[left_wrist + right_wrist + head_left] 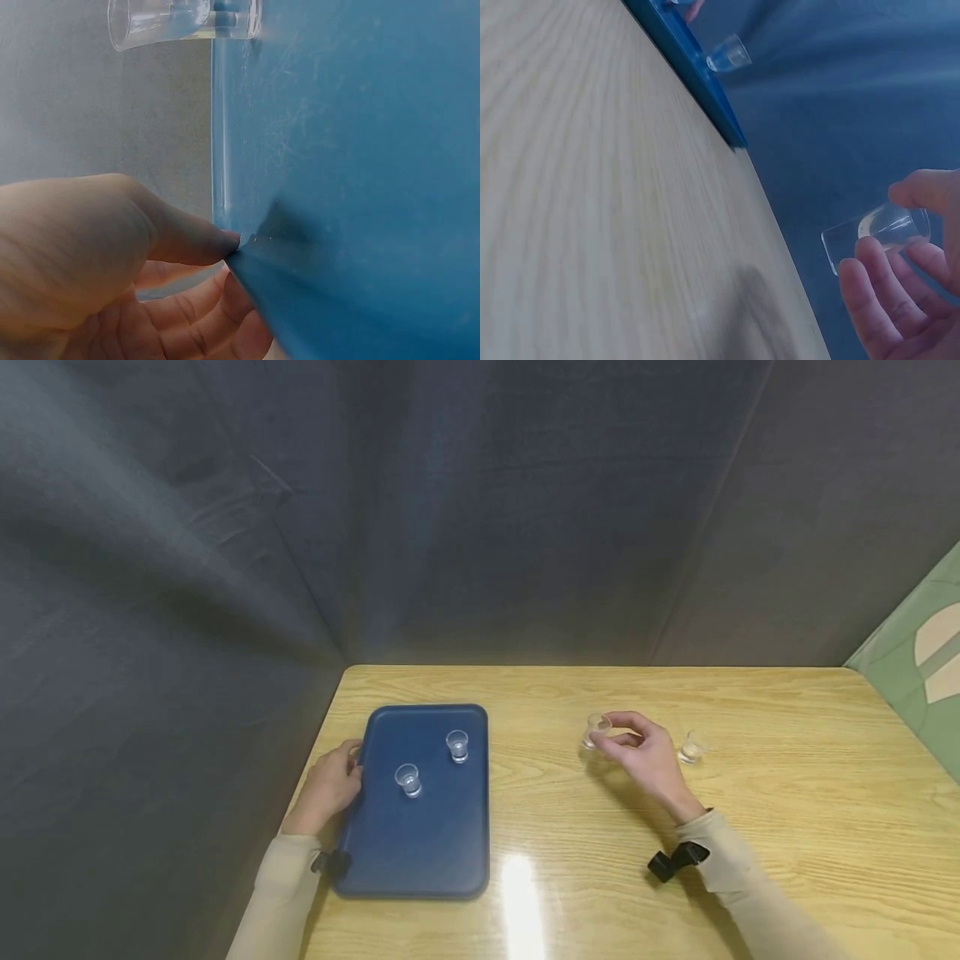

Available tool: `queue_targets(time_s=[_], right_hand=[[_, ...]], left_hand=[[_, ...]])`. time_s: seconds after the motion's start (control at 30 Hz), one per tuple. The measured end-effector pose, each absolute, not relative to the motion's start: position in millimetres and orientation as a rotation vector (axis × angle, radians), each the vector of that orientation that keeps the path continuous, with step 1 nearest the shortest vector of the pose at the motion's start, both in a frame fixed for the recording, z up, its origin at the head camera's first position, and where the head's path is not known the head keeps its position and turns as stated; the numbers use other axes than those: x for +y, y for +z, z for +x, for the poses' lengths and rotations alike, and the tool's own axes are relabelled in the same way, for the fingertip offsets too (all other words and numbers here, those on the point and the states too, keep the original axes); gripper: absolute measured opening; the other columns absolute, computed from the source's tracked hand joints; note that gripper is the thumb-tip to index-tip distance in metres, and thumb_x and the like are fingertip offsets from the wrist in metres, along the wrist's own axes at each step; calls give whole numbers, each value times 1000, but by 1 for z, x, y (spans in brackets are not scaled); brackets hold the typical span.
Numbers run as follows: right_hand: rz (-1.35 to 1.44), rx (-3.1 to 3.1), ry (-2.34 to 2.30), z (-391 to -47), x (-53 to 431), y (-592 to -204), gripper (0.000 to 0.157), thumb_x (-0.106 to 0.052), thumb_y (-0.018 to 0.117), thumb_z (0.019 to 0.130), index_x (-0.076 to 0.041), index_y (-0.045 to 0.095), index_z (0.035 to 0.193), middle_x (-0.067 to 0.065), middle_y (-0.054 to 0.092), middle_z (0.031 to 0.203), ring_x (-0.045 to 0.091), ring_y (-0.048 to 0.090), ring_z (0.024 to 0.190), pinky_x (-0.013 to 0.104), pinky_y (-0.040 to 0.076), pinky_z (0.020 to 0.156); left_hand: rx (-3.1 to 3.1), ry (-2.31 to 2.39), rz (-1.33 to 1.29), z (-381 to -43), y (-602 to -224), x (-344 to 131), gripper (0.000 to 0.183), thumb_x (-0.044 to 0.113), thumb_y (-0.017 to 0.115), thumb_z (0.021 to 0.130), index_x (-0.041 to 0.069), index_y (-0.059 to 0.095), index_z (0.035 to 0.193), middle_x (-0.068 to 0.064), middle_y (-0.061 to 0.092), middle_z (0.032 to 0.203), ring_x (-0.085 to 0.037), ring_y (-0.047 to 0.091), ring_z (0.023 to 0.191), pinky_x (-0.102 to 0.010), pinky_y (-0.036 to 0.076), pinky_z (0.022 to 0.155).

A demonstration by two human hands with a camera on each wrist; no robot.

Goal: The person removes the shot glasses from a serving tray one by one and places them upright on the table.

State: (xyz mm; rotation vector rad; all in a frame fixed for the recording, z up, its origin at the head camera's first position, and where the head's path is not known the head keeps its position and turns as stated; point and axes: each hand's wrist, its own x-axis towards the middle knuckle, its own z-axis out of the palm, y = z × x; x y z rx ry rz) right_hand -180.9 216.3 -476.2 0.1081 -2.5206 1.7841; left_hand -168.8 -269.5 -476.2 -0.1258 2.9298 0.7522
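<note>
My left hand (330,783) is at the left side of a blue tray (412,860). In the left wrist view its thumb (199,238) lies over the tray's rim with the fingers underneath, pinching it. Two small clear shot glasses stand on the tray, one nearer the middle (409,781) and one toward the far right (457,747). Over the wooden table, right of the tray, my right hand (645,758) holds another shot glass (889,225) between thumb and fingertips, its mouth upward. Just right of that hand stands one more shot glass (692,748).
The wooden table (810,752) extends to the right of the tray. Dark grey cloth (525,527) hangs along its back and left edges. A green patterned surface (915,652) shows beyond the right edge.
</note>
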Motion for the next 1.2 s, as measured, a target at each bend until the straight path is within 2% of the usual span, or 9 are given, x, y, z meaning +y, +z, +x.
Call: queue_targets(time_s=[0.2,0.37,0.6,0.7,0.83,0.97,1.03,1.1,1.2], right_hand=[[69,-2540,1748,-179,236,-474,51,-24,79,98,0,63,140,7,78,115,12,78,84,26,63,74],[16,-2553,1718,-176,253,-477,54,-29,79,98,-1,62,140,-1,79,111,13,79,83,25,63,74],[-42,-2584,1561,-173,271,-478,56,-34,78,99,0,62,140,28,70,134,10,78,79,23,60,67],[-55,-2599,1523,-173,278,-477,58,-35,77,99,1,62,142,30,67,136,12,77,74,24,59,64],[-83,-2619,1512,-175,288,-479,61,-37,77,99,0,60,144,23,76,120,13,77,71,26,60,64],[-119,-2617,1525,-177,298,-482,63,-37,78,98,0,59,146,0,82,93,12,76,70,27,61,63],[-128,-2609,1526,-177,301,-483,62,-35,78,98,0,59,145,-9,80,89,12,76,70,28,61,62],[-132,-2608,1513,-178,304,-485,61,-35,78,98,0,59,145,-11,80,88,11,76,69,27,61,61],[-141,-2616,1457,-179,306,-486,62,-37,77,98,1,60,144,-4,82,87,10,76,66,24,59,60]], left_hand=[[2936,753,-121,-168,-475,-269,50,7,56,105,-2,50,153,-25,72,116,-35,72,96,-53,61,81],[2931,756,-132,-168,-476,-269,50,7,56,105,-1,50,154,-25,72,117,-36,72,97,-54,61,82],[2934,756,-126,-168,-476,-269,49,7,56,105,-2,50,153,-26,72,118,-37,72,99,-55,61,84],[2933,763,-125,-168,-475,-269,49,7,56,105,-2,50,153,-26,71,119,-38,72,102,-56,61,85],[2927,769,-131,-168,-476,-269,49,8,55,106,-1,50,154,-27,71,121,-40,72,104,-57,61,87],[2920,774,-134,-168,-477,-269,49,8,55,106,-1,49,154,-28,70,124,-42,71,108,-59,60,89],[2920,776,-132,-168,-477,-269,50,8,55,106,-1,49,154,-29,70,124,-42,71,108,-59,60,89],[2922,778,-128,-168,-477,-270,50,8,55,106,-1,49,154,-28,70,124,-42,71,107,-59,60,89],[2925,780,-125,-168,-477,-270,50,8,56,105,-1,49,154,-28,70,122,-40,71,104,-58,60,88]])
